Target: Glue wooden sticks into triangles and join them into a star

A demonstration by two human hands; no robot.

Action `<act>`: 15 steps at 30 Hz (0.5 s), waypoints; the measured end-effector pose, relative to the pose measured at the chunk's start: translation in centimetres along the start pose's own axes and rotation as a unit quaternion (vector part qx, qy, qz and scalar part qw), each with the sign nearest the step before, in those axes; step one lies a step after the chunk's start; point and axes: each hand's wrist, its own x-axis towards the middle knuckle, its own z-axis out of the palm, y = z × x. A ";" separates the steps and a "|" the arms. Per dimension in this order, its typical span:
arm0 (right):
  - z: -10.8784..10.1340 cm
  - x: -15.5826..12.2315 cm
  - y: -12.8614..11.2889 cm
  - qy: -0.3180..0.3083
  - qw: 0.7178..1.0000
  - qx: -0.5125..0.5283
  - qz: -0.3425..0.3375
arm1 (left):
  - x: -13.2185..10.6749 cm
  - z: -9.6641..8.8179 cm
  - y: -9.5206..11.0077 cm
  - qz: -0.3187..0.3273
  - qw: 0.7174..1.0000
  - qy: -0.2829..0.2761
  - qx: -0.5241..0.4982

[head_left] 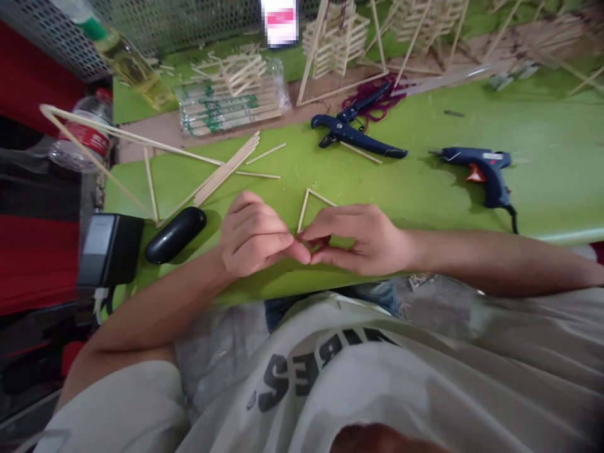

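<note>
A small angled frame of thin wooden sticks (303, 211) lies in front of me, its corner pointing away. My right hand (361, 239) reaches over its right side, with index finger and thumb bent together at the lower end of the left stick. Fingers curled, my left hand (257, 236) meets the right fingertips there; whatever sits in its pinch is hidden. The frame's near part is covered by my hands. Just beyond my left hand are a bundle of wooden sticks (229, 168) and two loose short sticks (265, 154).
Blue cutters (353, 133) and a blue glue gun (481, 167) lie to the right. A larger stick frame (148, 179), a black case (176, 234) and a black box (111, 248) are left. Behind are packaged sticks (231, 107), a bottle (134, 69) and stick structures (335, 41).
</note>
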 end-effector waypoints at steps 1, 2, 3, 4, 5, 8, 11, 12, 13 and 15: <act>0.0 0.0 0.1 -0.001 1.000 0.013 0.004 | 0.1 0.0 0.0 0.033 0.999 0.025 -0.009; 0.1 0.0 0.1 -0.001 1.000 0.027 0.005 | 0.3 0.0 0.1 0.066 0.997 0.045 -0.015; 0.0 0.0 0.1 0.001 0.999 0.041 0.005 | 0.6 -0.1 0.2 0.094 0.994 0.055 -0.015; 0.0 0.0 0.1 0.002 0.999 0.050 0.003 | 0.9 -0.3 0.3 0.117 0.991 0.058 -0.011; -0.1 0.0 0.0 0.003 0.999 0.048 0.001 | 1.2 -0.4 0.4 0.138 0.989 0.056 -0.003; -0.1 -0.1 -0.2 0.001 1.000 -0.010 -0.006 | 2.1 -0.6 0.8 0.181 0.982 0.048 0.016; 0.1 -0.3 -0.1 0.002 0.997 -0.078 -0.015 | 2.7 -0.5 1.0 0.197 0.979 0.056 0.018; 0.2 -0.4 -0.1 0.002 0.995 -0.093 -0.019 | 2.7 -0.5 1.0 0.201 0.978 0.061 0.018; 0.3 -0.5 0.0 0.001 0.994 -0.107 -0.021 | 2.7 -0.4 1.0 0.204 0.977 0.065 0.017; 0.5 -0.6 0.2 -0.003 0.992 -0.126 -0.018 | 2.5 -0.5 0.9 0.197 0.978 0.062 0.020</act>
